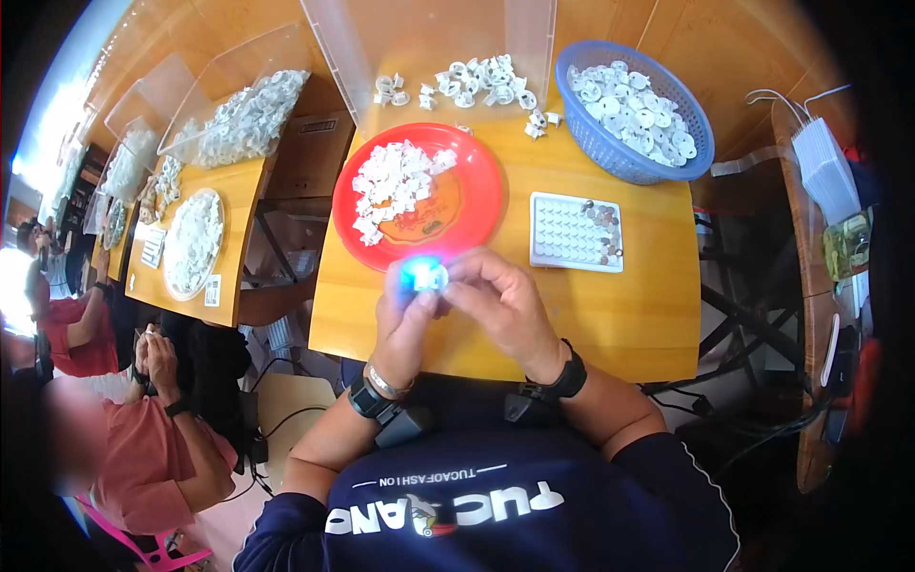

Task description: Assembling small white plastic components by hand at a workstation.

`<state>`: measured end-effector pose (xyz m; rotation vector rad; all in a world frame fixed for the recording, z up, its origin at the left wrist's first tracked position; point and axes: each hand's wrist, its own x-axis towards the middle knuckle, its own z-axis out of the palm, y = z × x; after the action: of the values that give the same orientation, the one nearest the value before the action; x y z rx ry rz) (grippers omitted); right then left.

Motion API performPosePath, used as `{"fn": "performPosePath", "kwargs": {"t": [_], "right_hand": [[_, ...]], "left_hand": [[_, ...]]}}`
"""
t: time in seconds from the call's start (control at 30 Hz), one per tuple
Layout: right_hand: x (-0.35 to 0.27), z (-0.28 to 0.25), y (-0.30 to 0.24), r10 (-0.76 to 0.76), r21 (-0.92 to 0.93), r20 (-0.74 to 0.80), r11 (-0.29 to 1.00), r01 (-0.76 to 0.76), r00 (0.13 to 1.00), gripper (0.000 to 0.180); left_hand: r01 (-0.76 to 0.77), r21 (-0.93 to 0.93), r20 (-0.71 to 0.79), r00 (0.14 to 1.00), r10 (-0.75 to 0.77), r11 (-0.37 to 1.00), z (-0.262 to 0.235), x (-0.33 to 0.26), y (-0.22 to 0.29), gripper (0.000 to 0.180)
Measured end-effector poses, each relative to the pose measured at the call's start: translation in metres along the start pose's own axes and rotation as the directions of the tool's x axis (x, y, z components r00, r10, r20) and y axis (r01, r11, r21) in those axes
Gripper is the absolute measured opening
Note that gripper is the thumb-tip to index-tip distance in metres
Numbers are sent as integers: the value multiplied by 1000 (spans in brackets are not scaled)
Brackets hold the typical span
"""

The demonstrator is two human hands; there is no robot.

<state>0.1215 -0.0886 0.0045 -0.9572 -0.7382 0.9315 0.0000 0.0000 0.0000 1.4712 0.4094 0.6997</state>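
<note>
Two hands (457,300) pinch glowing piece (424,276) | wooden table (629,315) | red plate (477,205)

A blue basket (620,157) of white round parts sits beside a clear bin (334,57), while a neighbouring table (243,191) holds a heaped plate (193,243).

Small assembly workshop: rows of wooden desks (610,315) bearing bulk white plastic parts in a blue basket (637,107), red plate (477,205) and clear bins (238,105), workers seated alongside.
</note>
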Motion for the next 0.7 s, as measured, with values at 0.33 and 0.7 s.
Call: {"fn": "performPosePath", "kwargs": {"t": [0.33, 0.7], "right_hand": [[3, 2, 1, -344, -414, -91, 867, 279, 935, 11], [2, 1, -2, -427, -623, -34, 716, 315, 903, 12]], "left_hand": [[211, -627, 88, 976, -201, 749, -4, 6, 0, 34], [315, -763, 158, 938, -309, 565, 0, 3, -4, 33]]}}
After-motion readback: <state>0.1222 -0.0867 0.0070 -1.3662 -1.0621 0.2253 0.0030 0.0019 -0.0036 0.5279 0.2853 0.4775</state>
